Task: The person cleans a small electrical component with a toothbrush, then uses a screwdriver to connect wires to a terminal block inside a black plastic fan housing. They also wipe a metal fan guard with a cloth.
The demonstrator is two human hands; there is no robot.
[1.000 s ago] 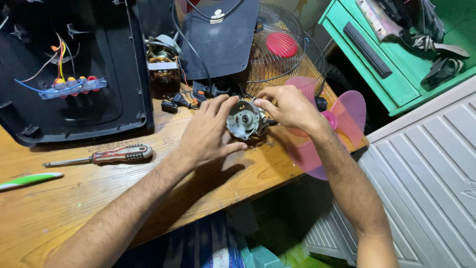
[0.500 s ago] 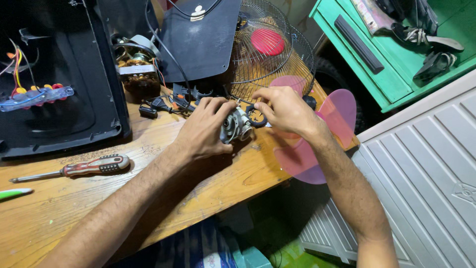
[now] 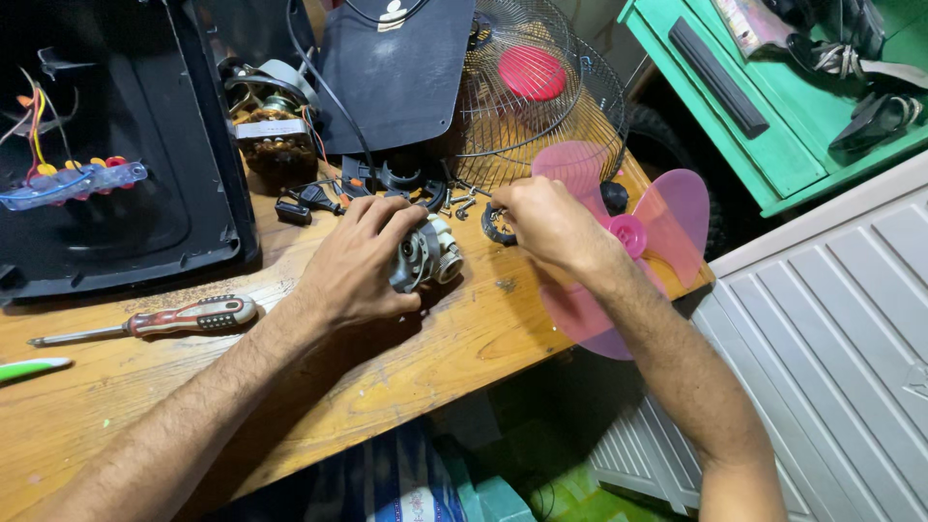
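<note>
The left hand (image 3: 358,266) is wrapped around a small grey fan motor (image 3: 423,256), pressing it down on the wooden table (image 3: 464,338), near its front edge. The right hand (image 3: 546,222) rests just to the right of the motor, its fingers curled together over a black ring (image 3: 495,227); whether it actually pinches the ring or a small part cannot be told.

A pink fan blade (image 3: 667,217) lies under the right forearm and juts past the table edge. Behind the hands stand a wire fan guard (image 3: 570,106) with a red hub and a dark plastic cover (image 3: 401,77), with loose screws and black bits (image 3: 309,198) scattered in front. A second motor with copper windings (image 3: 275,121) sits further back. To the left lie a red-handled screwdriver (image 3: 184,317) and a large black housing (image 3: 126,155) with coloured wires.
</note>
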